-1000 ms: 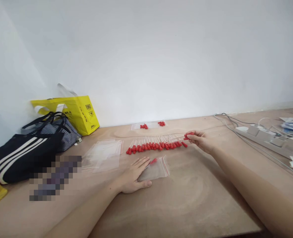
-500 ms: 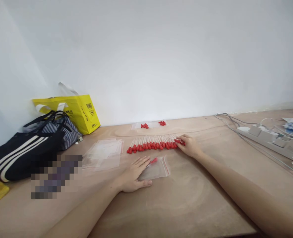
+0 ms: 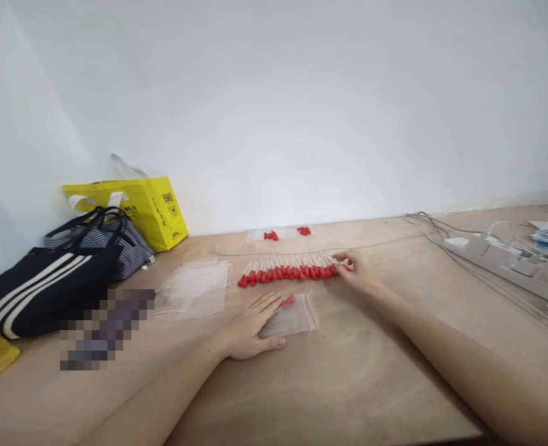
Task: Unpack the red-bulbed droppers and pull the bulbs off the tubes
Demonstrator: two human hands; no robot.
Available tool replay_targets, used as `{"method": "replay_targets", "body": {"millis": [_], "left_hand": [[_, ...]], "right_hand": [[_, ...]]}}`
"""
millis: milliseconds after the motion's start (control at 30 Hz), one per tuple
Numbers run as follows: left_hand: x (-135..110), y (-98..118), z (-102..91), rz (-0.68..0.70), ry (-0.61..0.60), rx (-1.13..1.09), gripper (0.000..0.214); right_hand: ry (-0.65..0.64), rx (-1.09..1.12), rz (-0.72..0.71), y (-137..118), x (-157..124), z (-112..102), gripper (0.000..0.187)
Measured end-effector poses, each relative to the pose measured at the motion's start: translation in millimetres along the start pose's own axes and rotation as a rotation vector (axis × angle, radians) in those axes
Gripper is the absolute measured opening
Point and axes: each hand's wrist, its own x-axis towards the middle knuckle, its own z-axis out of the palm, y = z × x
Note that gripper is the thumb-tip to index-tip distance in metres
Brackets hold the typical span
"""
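My left hand (image 3: 251, 329) lies flat on the wooden table (image 3: 376, 371), fingers spread, pressing the left side of a small clear zip bag (image 3: 292, 316) that holds one red-capped stick. My right hand (image 3: 355, 267) reaches the right end of a row of several red-capped clear sticks (image 3: 287, 270). Its fingertips pinch together on the last stick of that row.
A stack of empty clear zip bags (image 3: 192, 288) lies left of the row. Two filled bags with red caps (image 3: 283, 233) sit by the wall. A yellow bag (image 3: 137, 207) and striped dark bags (image 3: 55, 279) stand at the left. A power strip with cables (image 3: 501, 260) is at the right.
My right hand, which held a red-capped stick just right of the row, came down to the row's right end and now pinches there. My left hand stayed on the zip bag.
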Motion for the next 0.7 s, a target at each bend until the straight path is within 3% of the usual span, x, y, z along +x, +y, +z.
{"method": "replay_targets", "body": {"millis": [67, 200, 267, 567, 700], "left_hand": [[0, 0, 0.2, -0.007, -0.002, -0.007, 0.078], [0, 1, 0.3, -0.006, 0.010, -0.023, 0.078], [1, 1, -0.2, -0.004, 0.015, -0.022, 0.077], [1, 2, -0.1, 0.017, 0.028, -0.006, 0.074], [1, 2, 0.5, 0.002, 0.030, -0.014, 0.074]], "right_hand": [[-0.065, 0.072, -0.039, -13, -5, -2, 0.014], [-0.431, 0.160, -0.265, -41, -20, 0, 0.008], [-0.504, 0.139, -0.319, -50, -26, 6, 0.010], [-0.461, -0.138, -0.241, -60, -36, 36, 0.021], [-0.476, -0.088, -0.195, -59, -35, 39, 0.022]]}}
